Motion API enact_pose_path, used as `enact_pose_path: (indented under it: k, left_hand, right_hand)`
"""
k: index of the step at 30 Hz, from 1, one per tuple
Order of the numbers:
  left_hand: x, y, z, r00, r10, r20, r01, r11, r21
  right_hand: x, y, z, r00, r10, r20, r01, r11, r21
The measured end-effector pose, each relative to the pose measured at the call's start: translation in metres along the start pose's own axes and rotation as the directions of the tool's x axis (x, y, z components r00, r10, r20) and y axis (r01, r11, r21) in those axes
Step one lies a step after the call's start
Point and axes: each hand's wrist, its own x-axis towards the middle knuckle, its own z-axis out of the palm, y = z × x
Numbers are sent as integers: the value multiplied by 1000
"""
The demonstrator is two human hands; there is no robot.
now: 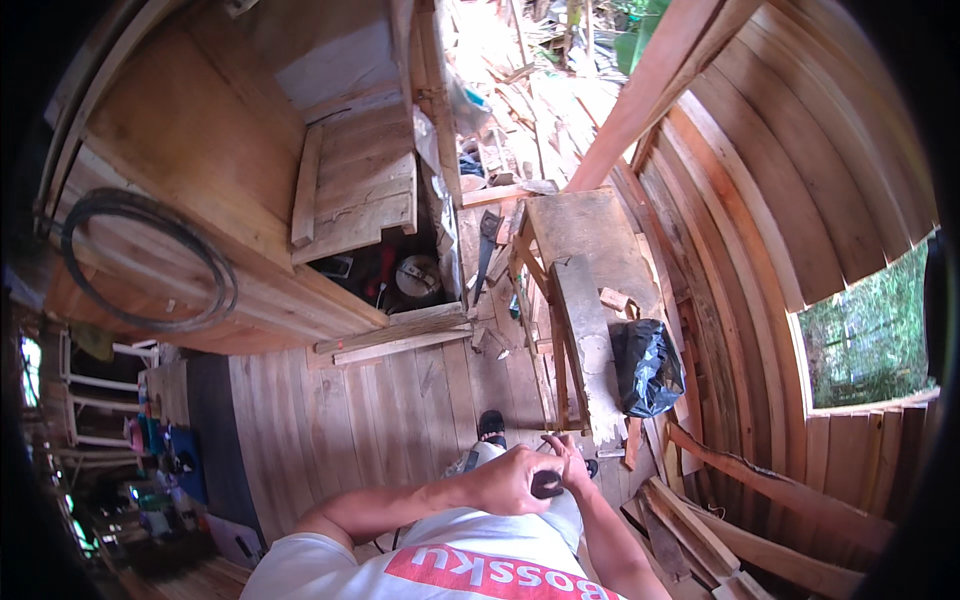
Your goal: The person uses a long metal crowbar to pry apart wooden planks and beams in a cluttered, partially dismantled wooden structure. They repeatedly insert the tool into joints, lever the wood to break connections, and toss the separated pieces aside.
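In front of my waist, my left hand (512, 480) is wrapped round a small dark object (547, 484). Only a rounded black end shows below the fingers, and its kind is unclear. Close beside it, touching or nearly so, my right hand (570, 464) has its fingers drawn together. Whatever those fingers pinch is too small to make out. Past my hands stands a narrow wooden bench (590, 225), with a grey board (585, 335) along its left side. A black plastic bag (650, 368) and a small wood block (616, 299) lie on it.
A handsaw (487, 250) rests on the plank floor (370, 400) left of the bench. A wooden cabinet (190, 130) with an opening and a coiled black hose (150, 260) stands at left. Loose planks (700, 540) lie at the lower right, by the plank wall (740, 260).
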Motion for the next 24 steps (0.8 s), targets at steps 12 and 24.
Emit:
enact_pose_path:
  k: [12, 24]
  left_hand:
    - [52, 55, -113, 904, 43, -425, -112, 984, -140]
    - [132, -156, -84, 635, -275, -722, -71, 910, -409]
  right_hand:
    - [-34, -61, -55, 967, 203, -155, -199, 979, 44]
    - [-128, -84, -152, 823, 567, 39, -564, 806, 179]
